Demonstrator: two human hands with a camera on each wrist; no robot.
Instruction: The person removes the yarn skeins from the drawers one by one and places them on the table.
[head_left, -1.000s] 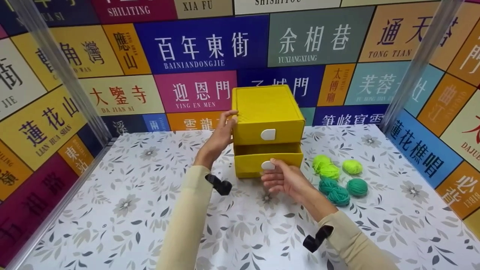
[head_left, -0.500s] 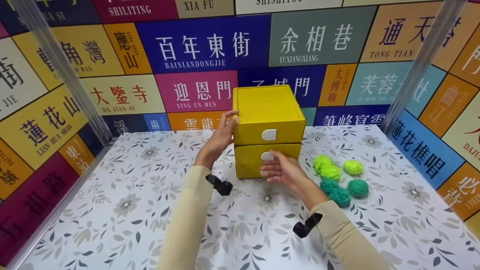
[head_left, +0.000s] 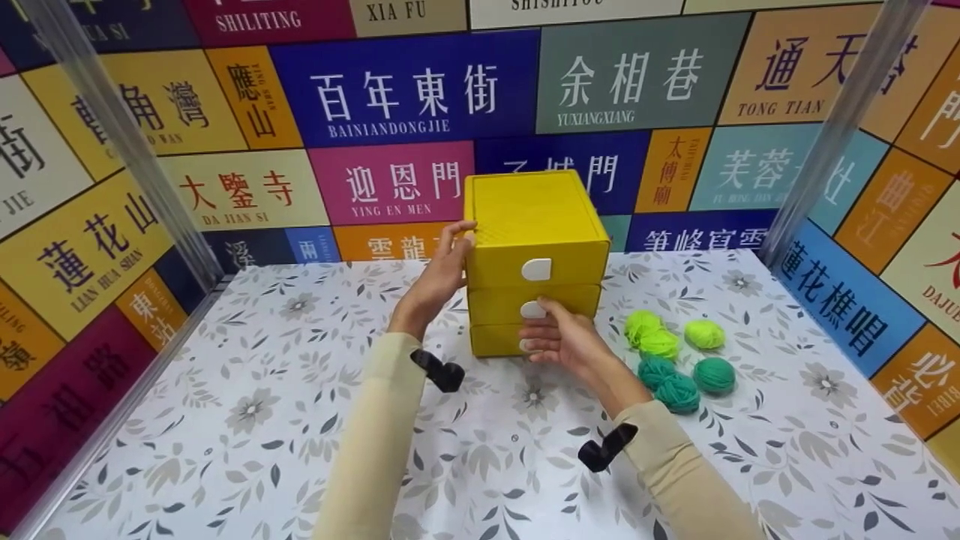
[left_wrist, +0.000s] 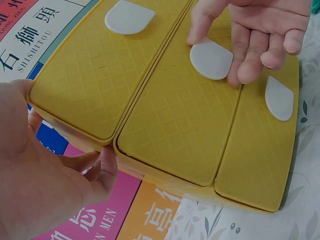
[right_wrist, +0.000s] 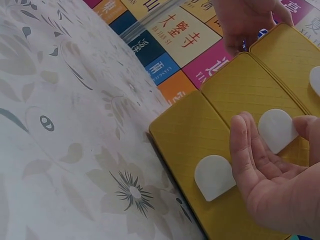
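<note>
A small yellow drawer cabinet [head_left: 536,206] stands on the table, its three drawer fronts lying level, each with a white rounded handle. My left hand [head_left: 442,274] holds the cabinet at its upper left edge; in the left wrist view some fingertips reach the top edge and another presses the side. My right hand [head_left: 574,341] is at the middle drawer [left_wrist: 175,105], with thumb and fingers on opposite sides of its handle [left_wrist: 211,58]. Its lower fingers hang in front of the bottom drawer [right_wrist: 187,135] and partly cover that drawer's handle [right_wrist: 214,177] in the head view.
Right of the cabinet lie several yarn balls: lime yarn [head_left: 651,334], a smaller lime ball [head_left: 705,334], teal yarn [head_left: 669,382] and a round teal ball [head_left: 715,375]. A floral cloth [head_left: 262,450] covers the table. Colourful sign-printed walls [head_left: 405,90] and clear posts [head_left: 847,127] enclose it.
The middle drawer, pulled out earlier, has slid in, and the bottom drawer front has come into sight. My right hand moved forward with it. The left hand stayed on the cabinet.
</note>
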